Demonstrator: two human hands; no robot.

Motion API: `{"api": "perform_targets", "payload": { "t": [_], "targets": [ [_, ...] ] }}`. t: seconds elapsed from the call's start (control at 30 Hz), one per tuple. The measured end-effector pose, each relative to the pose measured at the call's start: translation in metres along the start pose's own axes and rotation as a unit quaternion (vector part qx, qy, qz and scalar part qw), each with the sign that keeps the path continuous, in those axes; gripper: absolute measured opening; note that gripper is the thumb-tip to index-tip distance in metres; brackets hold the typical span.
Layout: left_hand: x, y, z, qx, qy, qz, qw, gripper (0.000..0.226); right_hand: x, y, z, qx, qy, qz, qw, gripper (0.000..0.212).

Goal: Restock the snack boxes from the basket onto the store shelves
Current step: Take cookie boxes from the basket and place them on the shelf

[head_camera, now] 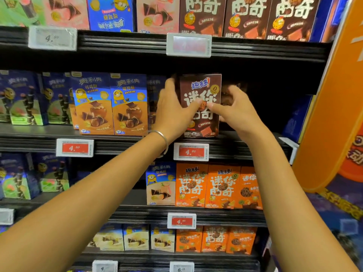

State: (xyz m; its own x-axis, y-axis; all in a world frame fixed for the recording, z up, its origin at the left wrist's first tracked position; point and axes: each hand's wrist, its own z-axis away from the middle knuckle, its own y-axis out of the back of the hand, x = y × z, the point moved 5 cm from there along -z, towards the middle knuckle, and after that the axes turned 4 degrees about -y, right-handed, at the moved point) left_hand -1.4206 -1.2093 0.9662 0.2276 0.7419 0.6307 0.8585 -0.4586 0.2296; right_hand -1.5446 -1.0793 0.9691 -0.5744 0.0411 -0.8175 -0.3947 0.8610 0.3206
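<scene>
A brown snack box (201, 89) with white lettering stands upright at the front edge of the middle shelf (121, 143). My left hand (172, 108) grips its left side, thumb across the front and fingers behind the edge. My right hand (233, 107) holds the right side, thumb on the front and fingers curled round the right edge. Behind my right hand a second brown box (225, 89) shows dimly in the dark shelf bay. The basket is out of view.
Blue and orange boxes (110, 105) stand left of the brown box. To its right the shelf bay (275, 103) is dark. Orange boxes (218, 185) fill the shelf below. Price tags (191, 152) hang on the shelf edges. An orange display panel (334, 114) borders the right side.
</scene>
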Motion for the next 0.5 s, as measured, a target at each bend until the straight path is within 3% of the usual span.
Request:
{"api": "perform_targets", "payload": {
  "t": [0.07,0.2,0.33,0.5],
  "targets": [
    [0.005,-0.006,-0.013,-0.028,-0.032,-0.169,0.985,0.087,0.014,-0.001,-0.017,0.014,-0.039,0.003,0.999,0.070],
    [0.029,-0.022,-0.035,-0.075,-0.161,-0.413,0.893,0.072,0.035,-0.009,-0.038,0.026,-0.069,-0.021,0.997,0.059],
    [0.036,-0.036,-0.050,-0.173,-0.185,-0.479,0.840,0.068,0.041,-0.018,-0.054,0.049,-0.033,0.077,0.995,0.039],
    [0.029,-0.038,-0.069,-0.220,-0.127,-0.550,0.796,0.082,0.049,-0.009,-0.074,0.052,-0.082,0.107,0.990,0.027]
  ]
}}
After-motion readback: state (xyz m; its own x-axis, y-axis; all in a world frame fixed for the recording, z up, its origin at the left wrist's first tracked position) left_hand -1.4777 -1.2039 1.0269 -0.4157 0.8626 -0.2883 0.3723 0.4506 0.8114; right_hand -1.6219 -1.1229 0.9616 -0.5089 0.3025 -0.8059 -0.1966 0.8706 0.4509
